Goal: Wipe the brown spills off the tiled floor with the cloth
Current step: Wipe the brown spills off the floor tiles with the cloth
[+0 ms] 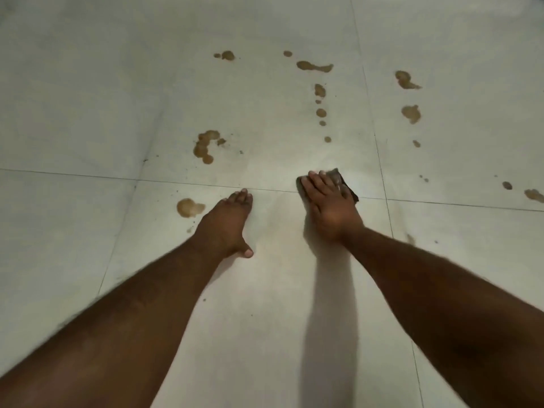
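Seen from above, looking down along two bare forearms onto a pale grey tiled floor crossed by thin dark grout lines. Right hand flat, fingers straight and together, pressing a small dark brown cloth onto the floor just past a grout line; only the cloth's far edge and right corner visible beyond the fingertips, the rest hidden under the palm. Left hand also flat on the floor, fingers straight, thumb spread to the side, holding nothing, well apart from the cloth. Just beside the left hand, on its outer side, a round brown puddle with a small drop below it. Further ahead, between the two hands, a curved brown spill. Beyond the cloth, a dotted line of small brown drops leading up to a long brown smear, with two small blots to its left. On the next tile to the right, two larger brown patches and smaller spots; at the far right edge, another brown stain cut off by the frame. Tiny dark specks scattered over the tiles. Dark shadow of the right arm on the floor between the forearms. Edges of the view soft and blurred.
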